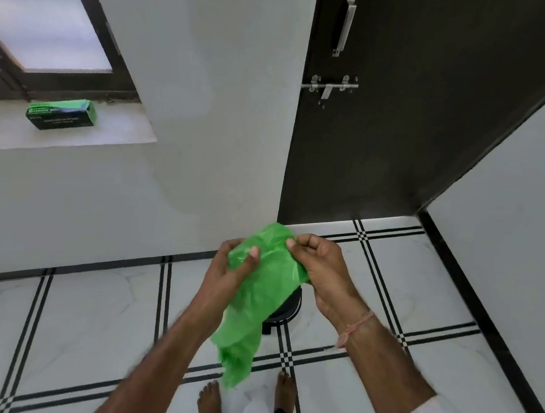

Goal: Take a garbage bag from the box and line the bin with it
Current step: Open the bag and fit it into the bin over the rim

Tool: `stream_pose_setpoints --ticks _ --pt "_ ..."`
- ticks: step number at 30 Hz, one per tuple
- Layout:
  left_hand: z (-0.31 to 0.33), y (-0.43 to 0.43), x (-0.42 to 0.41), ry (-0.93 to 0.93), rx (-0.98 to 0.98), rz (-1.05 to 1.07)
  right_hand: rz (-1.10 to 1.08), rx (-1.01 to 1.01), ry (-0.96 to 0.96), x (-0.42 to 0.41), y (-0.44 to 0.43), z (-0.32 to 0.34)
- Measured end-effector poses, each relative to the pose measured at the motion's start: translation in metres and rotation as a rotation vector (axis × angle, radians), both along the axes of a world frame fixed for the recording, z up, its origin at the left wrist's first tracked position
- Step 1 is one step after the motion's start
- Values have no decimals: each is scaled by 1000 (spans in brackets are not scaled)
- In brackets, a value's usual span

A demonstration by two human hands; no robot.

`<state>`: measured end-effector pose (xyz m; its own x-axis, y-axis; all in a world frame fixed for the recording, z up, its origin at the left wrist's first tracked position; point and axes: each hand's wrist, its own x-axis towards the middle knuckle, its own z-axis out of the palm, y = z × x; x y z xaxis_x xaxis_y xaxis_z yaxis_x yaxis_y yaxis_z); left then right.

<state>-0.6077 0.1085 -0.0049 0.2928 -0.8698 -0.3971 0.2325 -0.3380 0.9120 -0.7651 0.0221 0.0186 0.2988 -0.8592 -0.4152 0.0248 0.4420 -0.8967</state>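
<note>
A thin green garbage bag (258, 295) hangs crumpled between both hands at chest height. My left hand (228, 267) pinches its upper left part with the thumb on top. My right hand (321, 268) grips the upper right edge. The bag's lower end dangles down toward my feet. Behind the bag, a black bin (285, 310) stands on the floor, mostly hidden by the plastic. The green and black bag box (61, 114) lies on the window sill at the upper left, far from both hands.
A white sill (76, 134) runs under a dark-framed window (51, 23). A dark door (401, 102) with a metal latch and handle stands behind the bin. White walls close both sides. The floor is white tile with black lines (95, 323). My bare feet show at the bottom.
</note>
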Motion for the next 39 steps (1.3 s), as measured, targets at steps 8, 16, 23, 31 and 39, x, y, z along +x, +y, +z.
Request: stream_pose_setpoints --ticks 8,16,23,31,39 --pt "4 -24 -47 174 -9 367 171 193 -205 -30 -15 15" --pt "-1 -20 -59 40 0 510 169 166 -182 -30 -9 15" --pt "0 -14 -56 132 1 495 170 231 -214 -19 2 12" --pt "-5 -6 -54 -120 -17 494 92 371 -361 -2 9 4" --pt "15 -8 -61 29 -140 306 55 310 -385 6 18 2"
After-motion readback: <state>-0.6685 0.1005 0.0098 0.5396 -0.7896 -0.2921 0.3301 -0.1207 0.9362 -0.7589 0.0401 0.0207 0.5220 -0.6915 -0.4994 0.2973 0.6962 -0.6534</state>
